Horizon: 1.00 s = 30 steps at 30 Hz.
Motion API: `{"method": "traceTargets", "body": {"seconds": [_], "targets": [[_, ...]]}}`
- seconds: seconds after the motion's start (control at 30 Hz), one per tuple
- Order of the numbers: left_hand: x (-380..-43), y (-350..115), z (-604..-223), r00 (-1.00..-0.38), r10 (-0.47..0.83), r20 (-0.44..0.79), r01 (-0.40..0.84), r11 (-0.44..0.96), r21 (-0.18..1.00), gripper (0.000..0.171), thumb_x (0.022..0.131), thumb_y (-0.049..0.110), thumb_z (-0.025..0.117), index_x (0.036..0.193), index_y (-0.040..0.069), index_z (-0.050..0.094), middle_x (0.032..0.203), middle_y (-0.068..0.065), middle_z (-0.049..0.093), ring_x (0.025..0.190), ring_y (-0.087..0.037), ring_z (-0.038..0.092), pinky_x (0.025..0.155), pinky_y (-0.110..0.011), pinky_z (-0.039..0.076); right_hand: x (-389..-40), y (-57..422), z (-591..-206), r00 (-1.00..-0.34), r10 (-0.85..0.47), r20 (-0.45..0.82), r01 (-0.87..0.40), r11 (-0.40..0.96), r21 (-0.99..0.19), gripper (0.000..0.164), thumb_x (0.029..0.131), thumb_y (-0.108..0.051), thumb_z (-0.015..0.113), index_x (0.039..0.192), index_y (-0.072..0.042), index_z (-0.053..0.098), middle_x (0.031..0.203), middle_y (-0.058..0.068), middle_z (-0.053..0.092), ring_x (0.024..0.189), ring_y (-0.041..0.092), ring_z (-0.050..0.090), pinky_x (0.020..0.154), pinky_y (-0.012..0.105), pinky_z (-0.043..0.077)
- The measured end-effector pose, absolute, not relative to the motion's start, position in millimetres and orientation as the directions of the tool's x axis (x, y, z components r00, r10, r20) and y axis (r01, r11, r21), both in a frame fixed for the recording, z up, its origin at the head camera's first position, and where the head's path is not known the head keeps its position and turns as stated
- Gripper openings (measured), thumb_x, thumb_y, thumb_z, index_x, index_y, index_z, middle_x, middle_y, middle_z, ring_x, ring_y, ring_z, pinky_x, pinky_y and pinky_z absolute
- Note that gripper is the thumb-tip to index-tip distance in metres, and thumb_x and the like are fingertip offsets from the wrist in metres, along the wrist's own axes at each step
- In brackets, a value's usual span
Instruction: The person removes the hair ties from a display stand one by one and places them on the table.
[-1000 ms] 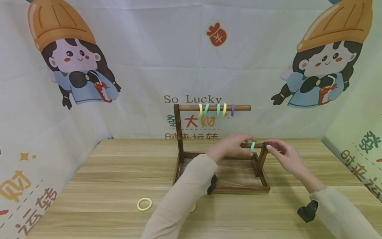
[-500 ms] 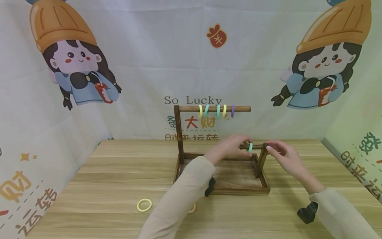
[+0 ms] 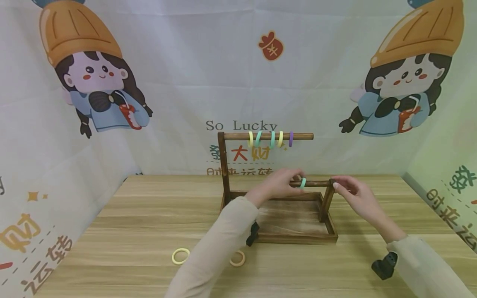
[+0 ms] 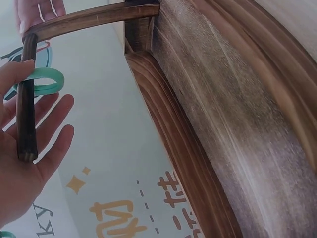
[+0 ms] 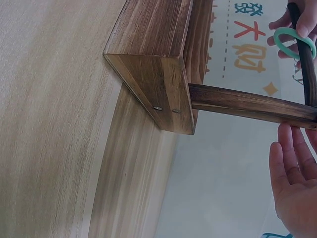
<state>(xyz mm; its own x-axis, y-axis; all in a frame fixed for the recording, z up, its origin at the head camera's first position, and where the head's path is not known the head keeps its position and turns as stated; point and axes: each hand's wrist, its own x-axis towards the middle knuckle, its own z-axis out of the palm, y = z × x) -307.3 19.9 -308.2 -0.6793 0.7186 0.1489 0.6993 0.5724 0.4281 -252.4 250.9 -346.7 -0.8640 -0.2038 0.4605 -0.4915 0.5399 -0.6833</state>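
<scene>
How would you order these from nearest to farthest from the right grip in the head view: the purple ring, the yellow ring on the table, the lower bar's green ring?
1. Green ring: on the lower bar, left of the right grip.
2. Purple ring: on the upper bar, higher and slightly farther left.
3. Yellow ring: on the table, far left and lower.

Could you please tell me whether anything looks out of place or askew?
Only slightly: on the upper bar, the green ring second from left hangs at a slant, unlike the straighter purple ring. I see no spill or damage.
</scene>
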Motion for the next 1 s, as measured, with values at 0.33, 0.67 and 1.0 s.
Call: {"method": "traceTargets", "body": {"seconds": [0.33, 0.67, 1.0], "targets": [[-310.7, 6.5, -312.4, -0.679, 0.709, 0.190, 0.698, 0.543, 0.467, 0.035, 0.083, 0.025, 0.062, 0.115, 0.013, 0.053, 0.104, -0.004, 0.058, 0.096, -0.014, 0.052, 0.081, -0.024, 0.040, -252.3, 250.4, -345.3, -0.857, -0.208, 0.472, -0.504, 0.531, -0.682, 0.031, 0.093, -0.015, 0.046, 0.118, 0.003, 0.052, 0.107, 0.019, 0.057, 0.085, -0.001, 0.053, 0.069, 0.015, 0.043], [-309.9, -7.5, -314.7, -0.674, 0.698, 0.242, 0.685, 0.467, 0.559, 0.031, 0.082, 0.014, 0.063, 0.112, 0.007, 0.054, 0.100, -0.003, 0.056, 0.091, -0.013, 0.054, 0.075, -0.017, 0.043, -252.9, 250.1, -346.3, -0.866, -0.201, 0.457, -0.486, 0.549, -0.680, 0.032, 0.093, -0.017, 0.046, 0.118, 0.002, 0.052, 0.107, 0.018, 0.057, 0.084, 0.000, 0.054, 0.068, 0.017, 0.044], [-308.2, -20.8, -317.8, -0.700, 0.671, 0.245, 0.657, 0.470, 0.589, 0.032, 0.082, 0.011, 0.063, 0.112, 0.006, 0.053, 0.101, -0.006, 0.056, 0.075, -0.010, 0.057, 0.069, -0.018, 0.044, -252.3, 249.7, -346.2, -0.866, -0.203, 0.457, -0.488, 0.543, -0.683, 0.032, 0.094, -0.017, 0.045, 0.117, 0.004, 0.051, 0.106, 0.019, 0.057, 0.084, 0.000, 0.054, 0.068, 0.016, 0.044]]}}
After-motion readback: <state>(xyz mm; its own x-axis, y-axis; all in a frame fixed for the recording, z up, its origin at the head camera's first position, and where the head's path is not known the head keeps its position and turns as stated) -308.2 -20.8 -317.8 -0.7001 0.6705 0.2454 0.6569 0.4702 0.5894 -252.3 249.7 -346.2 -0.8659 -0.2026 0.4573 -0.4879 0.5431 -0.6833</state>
